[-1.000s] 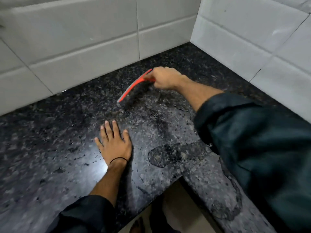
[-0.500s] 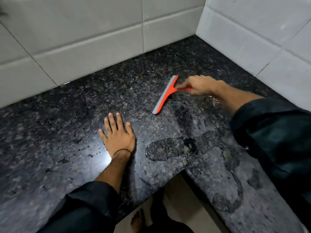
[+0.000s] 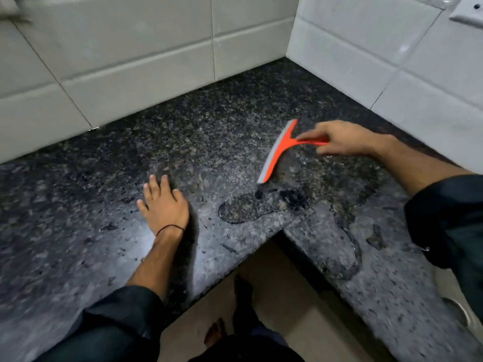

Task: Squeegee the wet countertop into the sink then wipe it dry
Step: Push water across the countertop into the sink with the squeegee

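An orange squeegee (image 3: pixel 277 152) with a grey blade is held by its handle in my right hand (image 3: pixel 337 138), blade down on the black speckled granite countertop (image 3: pixel 183 142). The blade's near end touches a puddle of water (image 3: pixel 251 209) by the counter's inner corner. More pooled water (image 3: pixel 350 246) runs along the right-hand leg of the counter. My left hand (image 3: pixel 163 205) lies on the wet granite left of the puddle, fingers slightly apart, holding nothing. A metal rim (image 3: pixel 467 314) at the lower right edge may be the sink.
White tiled walls (image 3: pixel 146 56) close the counter at the back and on the right, meeting in a corner. A white switch plate (image 3: pixel 467 10) sits at the top right. The L-shaped counter's front edge drops to a beige floor (image 3: pixel 277 296), where my feet show.
My right hand has drawn the squeegee from near the back wall toward the front right, until its blade end meets the puddle. My left hand has stayed planted, fingers curling a little.
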